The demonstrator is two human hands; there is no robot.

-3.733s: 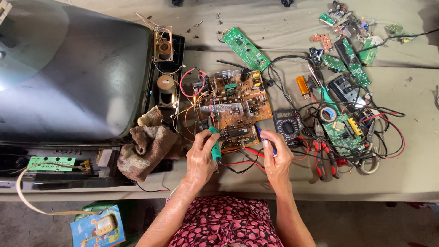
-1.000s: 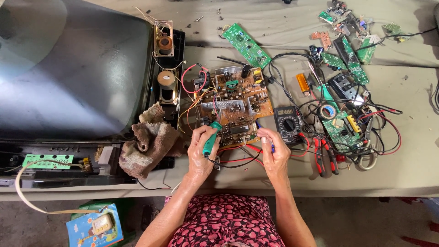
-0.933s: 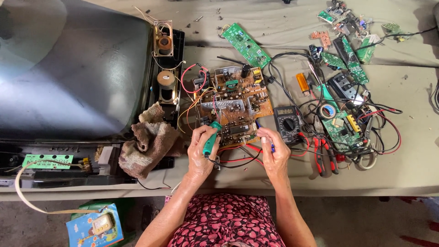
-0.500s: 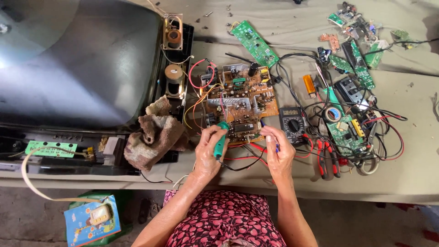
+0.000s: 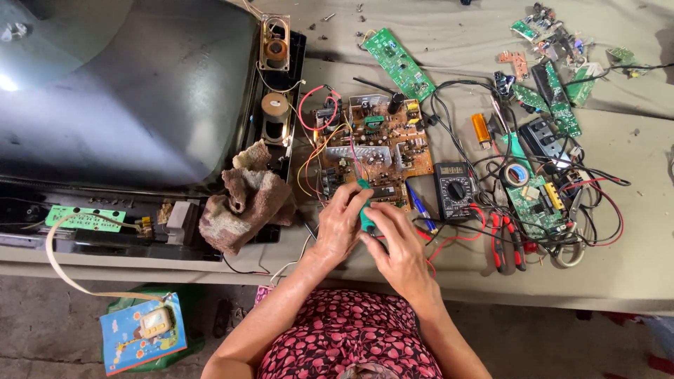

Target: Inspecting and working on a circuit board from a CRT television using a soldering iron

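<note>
Green-handled screwdriver (image 5: 366, 216) clasped by both hands, left hand (image 5: 340, 226) and right hand (image 5: 397, 245), over one brown circuit board (image 5: 375, 144).

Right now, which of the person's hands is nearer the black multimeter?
Right. The right hand lies just below-left of the multimeter; the left hand, holding the green-handled tool, is farther left.

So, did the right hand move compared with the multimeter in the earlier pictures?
Yes. The right hand moved left, away from the multimeter, and now meets the left hand at the green tool.
</note>
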